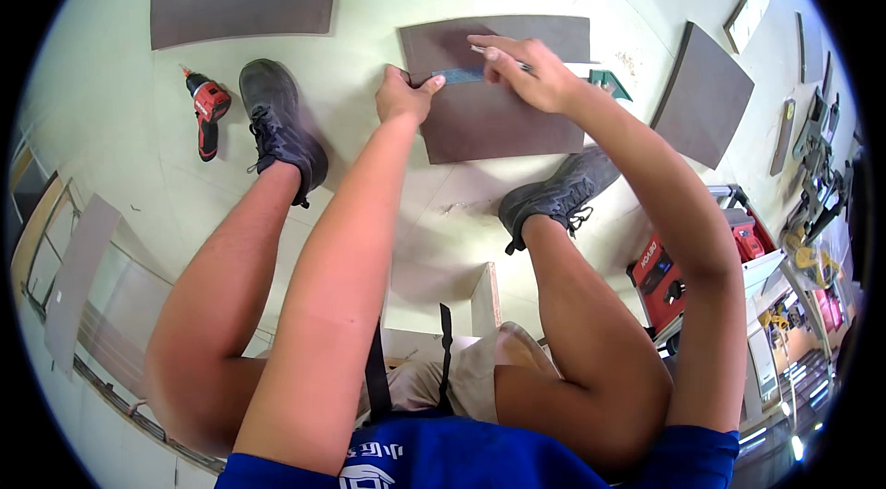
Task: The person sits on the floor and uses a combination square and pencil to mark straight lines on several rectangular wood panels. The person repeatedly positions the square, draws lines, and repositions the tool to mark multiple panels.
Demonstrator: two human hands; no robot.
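– Pale floor tiles spread out under bright light, with brown boards lying about. What's being worked on?

– One brown panel (508, 127), flat on the floor (369, 14) just beyond the person's feet. A square (459, 77) with a green handle lies across it, the handle at the right-hand edge.

– And the hands?

– The left hand (404, 100) is at the panel's left edge, its grip clamped on the end of the blade with the thumb on top. I can't tell whether the fingers reach under the panel.

– The right one?

– That hand (543, 78) is over the blade, finger and thumb together on a slim pen (525, 67). I can't make out whether it touches the panel.

– So which step is this?

– Marking out, I'd judge: the square sets a line across the panel. No drawn line is clear to me.

– What would the next move call for?

– A firm left thumb, so that the blade doesn't slip, and the pen's tip run lightly against its edge. If the handle came away from the panel's side, the line could go crooked.

– Is the drill (210, 103) needed yet?

– I wouldn't think so. It lies apart, beside the left shoe (277, 115), with neither hand near it.
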